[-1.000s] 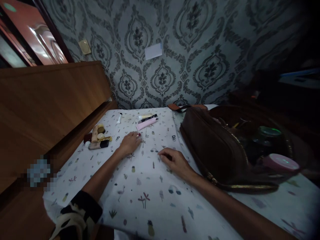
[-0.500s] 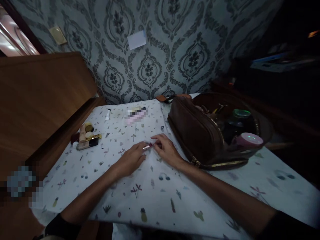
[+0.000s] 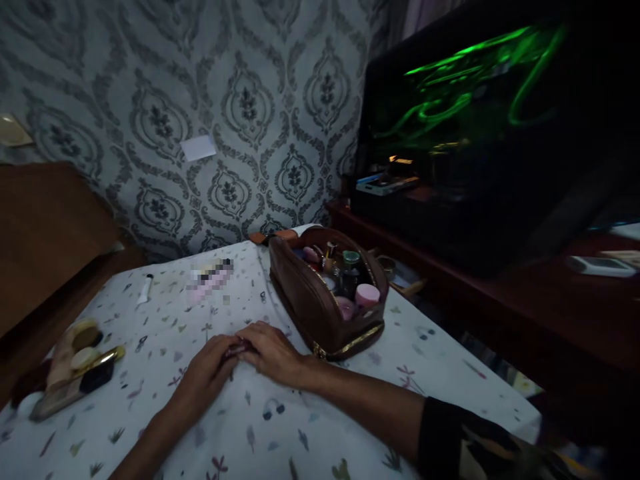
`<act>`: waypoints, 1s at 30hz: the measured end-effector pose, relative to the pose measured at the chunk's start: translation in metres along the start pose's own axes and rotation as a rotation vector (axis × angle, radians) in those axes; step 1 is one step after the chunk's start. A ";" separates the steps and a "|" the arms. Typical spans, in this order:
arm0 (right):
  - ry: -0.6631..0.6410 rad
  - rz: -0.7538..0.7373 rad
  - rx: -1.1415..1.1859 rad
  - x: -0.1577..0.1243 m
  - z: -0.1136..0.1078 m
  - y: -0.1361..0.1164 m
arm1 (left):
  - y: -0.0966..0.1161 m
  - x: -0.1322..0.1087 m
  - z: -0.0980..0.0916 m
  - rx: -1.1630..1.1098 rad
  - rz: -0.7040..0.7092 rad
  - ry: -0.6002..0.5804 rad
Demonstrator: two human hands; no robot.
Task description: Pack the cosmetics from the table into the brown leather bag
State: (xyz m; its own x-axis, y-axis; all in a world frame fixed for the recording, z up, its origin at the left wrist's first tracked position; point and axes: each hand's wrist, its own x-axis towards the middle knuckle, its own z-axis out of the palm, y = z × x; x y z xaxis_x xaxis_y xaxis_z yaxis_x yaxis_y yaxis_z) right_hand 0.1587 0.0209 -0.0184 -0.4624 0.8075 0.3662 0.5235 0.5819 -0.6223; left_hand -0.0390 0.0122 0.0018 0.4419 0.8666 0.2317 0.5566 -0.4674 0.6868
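Observation:
Near the middle of the patterned tablecloth (image 3: 200, 400), my left hand (image 3: 213, 363) is closed round a small pinkish tube (image 3: 239, 347). My right hand (image 3: 273, 353) meets it from the right, its fingers curled over the tube's other end, so both hands grip it. Just beyond my right hand stands an open brown bag (image 3: 310, 293), unzipped, holding several cosmetics, among them a jar with a pink lid (image 3: 367, 295) and a bottle with a green top (image 3: 351, 257).
Several cosmetics, including a gold-capped tube (image 3: 103, 360), lie at the left. A small white tube (image 3: 145, 289) and a blurred-out item (image 3: 207, 283) lie farther back. A dark screen (image 3: 465, 133) stands at the right, before a patterned wall (image 3: 160, 120).
The view has turned right, showing more of the screen and the bag's contents. My right hand has closed in on the tube and now touches my left hand.

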 end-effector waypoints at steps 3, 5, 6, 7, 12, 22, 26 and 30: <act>0.013 0.058 0.115 0.001 -0.005 -0.001 | 0.003 0.008 -0.007 -0.163 -0.126 -0.017; -0.001 0.080 0.176 0.001 -0.007 -0.003 | 0.008 0.014 -0.008 -0.190 -0.184 0.004; -0.011 0.088 0.204 0.001 -0.007 -0.004 | 0.011 0.017 -0.008 -0.182 -0.195 0.025; -0.020 0.095 0.232 0.002 -0.007 -0.005 | 0.014 0.020 -0.008 -0.167 -0.196 0.055; 0.010 0.192 0.524 0.003 -0.009 -0.012 | 0.029 0.043 0.000 -0.209 -0.238 0.247; 0.085 0.253 1.023 0.013 -0.032 -0.034 | 0.026 0.059 0.022 -0.958 -0.419 0.362; 0.072 0.229 1.034 0.015 -0.061 -0.051 | 0.021 0.054 0.033 -0.920 -0.417 0.354; 0.138 0.145 0.850 0.020 -0.121 -0.065 | 0.023 0.049 0.036 -0.731 -0.369 0.219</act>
State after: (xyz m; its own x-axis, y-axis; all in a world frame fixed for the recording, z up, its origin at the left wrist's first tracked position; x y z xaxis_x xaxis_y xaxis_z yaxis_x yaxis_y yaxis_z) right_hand 0.2020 0.0107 0.1136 -0.3131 0.9044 0.2898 -0.1665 0.2481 -0.9543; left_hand 0.0206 0.0374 0.0042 0.1332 0.9909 -0.0181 0.0099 0.0170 0.9998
